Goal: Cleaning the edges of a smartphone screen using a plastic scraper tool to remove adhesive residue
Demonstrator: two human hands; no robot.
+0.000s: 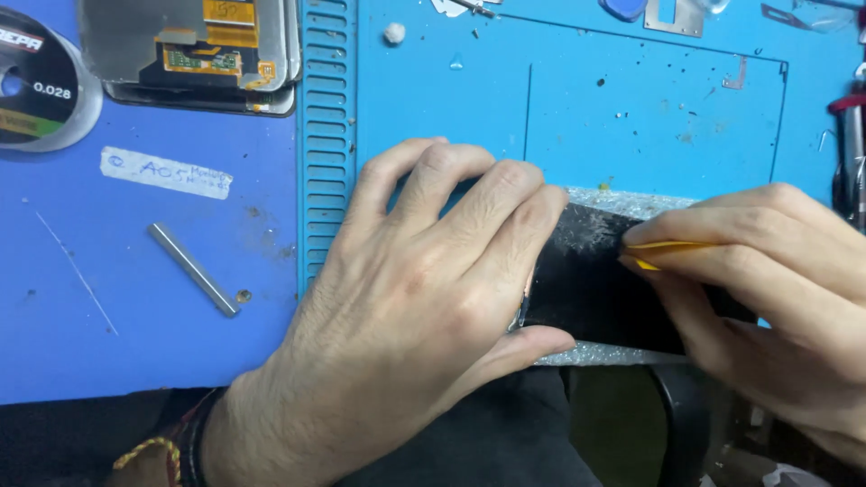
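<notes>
A black phone screen panel [603, 287] with cracked, shattered glass along its top and bottom edges lies on the blue work mat [631, 117]. My left hand [424, 289] lies flat over the panel's left end, fingers spread on top and thumb under its near edge, holding it down. My right hand [767, 289] grips a thin yellow plastic pick [663, 250] between thumb and fingers, its tip touching the panel's upper right part.
A small grey metal rod [193, 269] lies on the mat at left. A wire spool [36, 81] and stacked display assemblies [203, 54] sit at the back left. Red-handled tools [850, 153] stand at the right edge. A ribbed strip [327, 135] divides the mats.
</notes>
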